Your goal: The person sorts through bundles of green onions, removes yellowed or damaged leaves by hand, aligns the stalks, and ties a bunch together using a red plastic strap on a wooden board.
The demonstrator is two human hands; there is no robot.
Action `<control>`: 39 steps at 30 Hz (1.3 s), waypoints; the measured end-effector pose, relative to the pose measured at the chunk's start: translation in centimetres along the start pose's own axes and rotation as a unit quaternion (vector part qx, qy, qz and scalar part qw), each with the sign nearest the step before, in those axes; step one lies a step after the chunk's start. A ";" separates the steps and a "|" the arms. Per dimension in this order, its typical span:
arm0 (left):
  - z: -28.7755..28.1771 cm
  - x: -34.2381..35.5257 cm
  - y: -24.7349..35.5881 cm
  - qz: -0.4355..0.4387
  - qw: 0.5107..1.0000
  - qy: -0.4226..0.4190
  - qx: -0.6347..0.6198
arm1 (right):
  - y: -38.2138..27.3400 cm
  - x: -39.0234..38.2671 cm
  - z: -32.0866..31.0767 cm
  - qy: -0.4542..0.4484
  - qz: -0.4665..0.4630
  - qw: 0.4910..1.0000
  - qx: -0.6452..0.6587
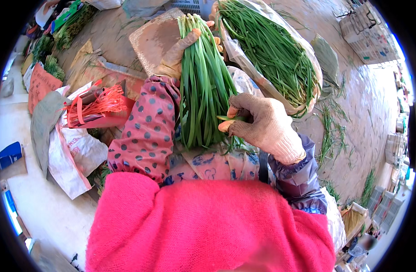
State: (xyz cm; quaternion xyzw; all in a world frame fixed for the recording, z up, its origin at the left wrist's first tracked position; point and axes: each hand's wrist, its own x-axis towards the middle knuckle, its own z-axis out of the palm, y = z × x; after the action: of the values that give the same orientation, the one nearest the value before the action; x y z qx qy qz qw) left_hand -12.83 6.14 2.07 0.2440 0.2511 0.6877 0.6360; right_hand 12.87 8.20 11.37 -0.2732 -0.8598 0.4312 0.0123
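My left hand (pixel 180 50), in a stained glove, grips a long bunch of flat green leaves (pixel 201 90) near its pale stem ends, with the leaves hanging down toward my lap. My right hand (pixel 257 122), gloved with bare, stained-looking fingertips, is beside the bunch's lower right, its thumb and finger closed on a green blade (pixel 230 117). A plastic-lined bundle (pixel 266 50) of more green leaves lies at the upper right. A pale board (pixel 149 41) is behind my left hand. Red ties (pixel 103 99) sit in a holder left of my left arm.
Sacks (pixel 81 158) and leafy bundles (pixel 67 31) lie to the left. A crate (pixel 366 36) stands at the upper right. Loose leaves (pixel 328 136) are scattered on the floor at the right. A blurred person (pixel 362 249) is at the far lower right.
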 end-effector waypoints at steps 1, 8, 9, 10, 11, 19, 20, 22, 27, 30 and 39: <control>0.2 -0.1 0.1 0.006 1.000 -0.011 0.005 | 0.4 0.1 0.4 0.000 0.000 1.000 0.000; -0.5 -0.2 -0.2 0.012 1.000 0.000 0.008 | 0.3 2.2 3.5 0.046 -0.056 0.988 -0.135; -0.4 -0.3 -0.2 0.015 1.000 0.003 0.008 | 0.8 2.2 3.7 0.053 -0.059 0.994 -0.070; -0.3 -0.4 -0.1 0.014 1.000 0.010 0.008 | 1.4 2.2 3.7 0.059 -0.061 0.996 -0.005; -0.1 -0.4 -0.1 0.013 1.000 0.016 0.008 | 2.1 2.2 3.5 0.056 -0.075 0.995 0.022; 0.2 -0.8 -0.7 -0.001 1.000 -0.028 -0.013 | 4.0 3.9 0.0 -0.253 -0.044 0.692 0.674; 0.7 -0.5 -0.8 -0.010 0.999 -0.038 -0.018 | 4.0 4.4 0.0 -0.237 -0.094 0.655 0.712; 2.8 -0.2 -0.8 -0.014 0.999 -0.038 0.024 | 3.6 5.8 -0.4 -0.209 -0.137 0.643 0.724; 4.1 -0.3 -0.8 -0.029 0.998 -0.050 0.036 | 3.7 8.0 -1.0 -0.224 -0.231 0.551 0.770; 3.2 0.5 -1.1 -0.011 0.999 -0.025 0.041 | 3.6 7.9 -1.8 -0.182 -0.167 0.603 0.758; 2.5 0.4 -1.4 -0.010 1.000 -0.017 -0.019 | 2.8 12.3 -1.0 -0.064 -0.064 0.628 0.773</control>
State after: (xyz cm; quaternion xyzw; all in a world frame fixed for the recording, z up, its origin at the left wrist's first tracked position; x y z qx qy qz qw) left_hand -10.13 6.72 3.04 0.2410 0.2299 0.6814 0.6517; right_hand 3.92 16.17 7.23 -0.0795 -0.2245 0.9522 0.1911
